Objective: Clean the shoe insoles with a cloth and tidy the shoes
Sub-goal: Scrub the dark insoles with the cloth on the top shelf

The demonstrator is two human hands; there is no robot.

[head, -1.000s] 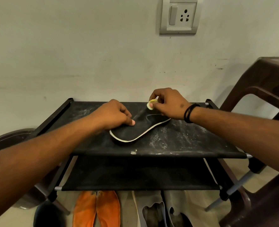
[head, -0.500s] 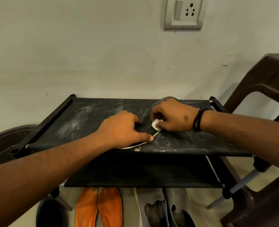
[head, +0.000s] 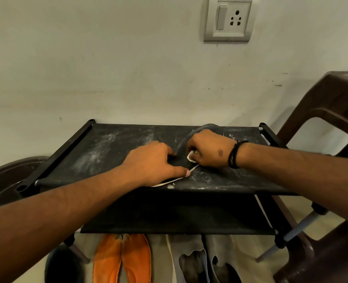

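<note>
A black insole (head: 182,149) with a pale edge lies on the dusty top shelf of the black shoe rack (head: 99,152). My left hand (head: 150,164) presses down on its near end, fingers curled over it and thumb on the pale rim. My right hand (head: 208,149) covers the far part of the insole and pinches a small white-yellow cloth (head: 191,155) against it. Both hands hide most of the insole.
Orange shoes (head: 122,260) and grey shoes (head: 197,260) sit on the floor under the rack. A brown plastic chair (head: 332,111) stands at the right, a dark round basin (head: 8,180) at the left. A wall socket (head: 229,19) is above.
My right hand has drawn the cloth from the insole's far tip down to its middle, close to my left hand. The left hand has stayed on the near end.
</note>
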